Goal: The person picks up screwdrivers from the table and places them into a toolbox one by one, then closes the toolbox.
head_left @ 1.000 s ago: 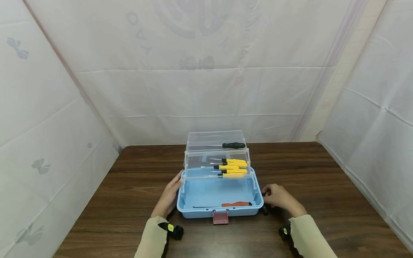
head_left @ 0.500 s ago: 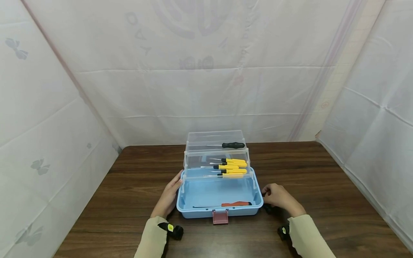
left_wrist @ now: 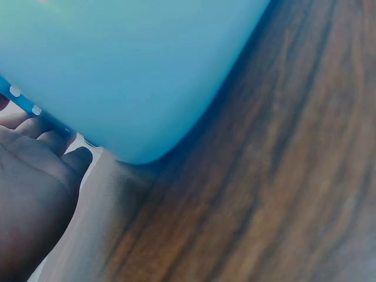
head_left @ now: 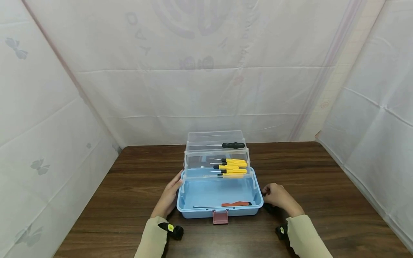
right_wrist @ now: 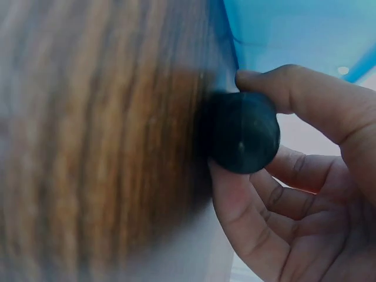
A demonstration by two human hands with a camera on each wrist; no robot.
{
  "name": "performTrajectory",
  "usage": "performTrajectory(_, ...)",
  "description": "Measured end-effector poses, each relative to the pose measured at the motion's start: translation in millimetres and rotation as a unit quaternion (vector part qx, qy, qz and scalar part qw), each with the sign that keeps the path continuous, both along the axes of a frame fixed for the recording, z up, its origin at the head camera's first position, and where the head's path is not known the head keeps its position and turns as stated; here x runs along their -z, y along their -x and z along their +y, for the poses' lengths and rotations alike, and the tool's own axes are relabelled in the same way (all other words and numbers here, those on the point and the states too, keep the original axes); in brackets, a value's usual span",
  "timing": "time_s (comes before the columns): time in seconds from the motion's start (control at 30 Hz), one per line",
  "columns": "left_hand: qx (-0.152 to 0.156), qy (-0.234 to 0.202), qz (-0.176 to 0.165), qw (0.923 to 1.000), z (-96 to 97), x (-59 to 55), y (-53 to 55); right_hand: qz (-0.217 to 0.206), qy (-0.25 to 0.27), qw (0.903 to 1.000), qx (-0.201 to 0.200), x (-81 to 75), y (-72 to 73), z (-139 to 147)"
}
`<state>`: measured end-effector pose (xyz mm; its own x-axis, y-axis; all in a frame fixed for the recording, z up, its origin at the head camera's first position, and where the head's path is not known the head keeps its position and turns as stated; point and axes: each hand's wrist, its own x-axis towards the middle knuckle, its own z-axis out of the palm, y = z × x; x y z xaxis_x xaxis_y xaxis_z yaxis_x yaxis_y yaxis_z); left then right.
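A light blue toolbox point(head_left: 190, 213) stands with its clear stacked trays point(head_left: 196, 154) unfolded at the back. My left hand point(head_left: 168, 197) rests along its left side, fingers fairly straight at the rim. At the right side, my right hand point(head_left: 279, 196) pinches a black screwdriver point(right_wrist: 244, 132) between thumb and fingers, low by the table; only its rounded handle end shows, the rest is hidden. Inside the box, along the front wall, lies a red-handled screwdriver point(head_left: 237, 204). Several yellow-handled screwdrivers point(head_left: 230, 167) lie in the lower trays, and another black screwdriver point(head_left: 233, 145) in the top one.
The box sits on a dark wooden table point(head_left: 138, 172). A reddish latch point(head_left: 221, 217) hangs at its front. White printed sheeting point(head_left: 206, 89) rises behind the table and at both sides. Black wrist cameras are strapped at both cuffs.
The black screwdriver's handle end has swung right, from the box's front corner to beneath my right hand. My right wrist has shifted slightly left. The left hand and the box stay put.
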<state>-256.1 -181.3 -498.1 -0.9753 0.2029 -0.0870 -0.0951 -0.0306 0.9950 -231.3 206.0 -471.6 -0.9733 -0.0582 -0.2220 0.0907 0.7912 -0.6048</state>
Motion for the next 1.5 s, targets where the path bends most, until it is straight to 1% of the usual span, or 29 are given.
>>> performTrajectory(0.17,-0.001,-0.003,0.0,1.0,-0.4,0.3,-0.1,-0.003,-0.003,1.0,0.005,0.6,0.9,-1)
performTrajectory(0.47,-0.005,-0.003,-0.005,1.0,0.0,1.2,0.5,0.004,0.004,1.0,0.007,2.0,1.6,3)
performTrajectory(0.87,0.001,-0.005,0.003,1.0,0.2,1.8,0.4,0.003,0.021,0.9998,0.0,-4.2,2.6,11)
performTrajectory(1.1,0.002,-0.003,0.003,1.0,-0.4,1.0,-0.3,0.008,0.025,0.9996,-0.008,-11.0,2.3,15)
performTrajectory(1.2,0.003,-0.006,0.004,1.0,-0.4,0.8,-0.1,0.008,0.028,0.9996,-0.004,-14.5,3.0,16)
performTrajectory(1.37,0.004,-0.004,0.003,1.0,-0.2,0.5,0.2,0.02,0.026,0.9994,-0.011,-21.9,4.5,19)
performTrajectory(1.5,0.004,-0.004,0.002,1.0,0.1,0.2,-0.1,0.02,0.028,0.9993,-0.015,-28.4,5.0,20)
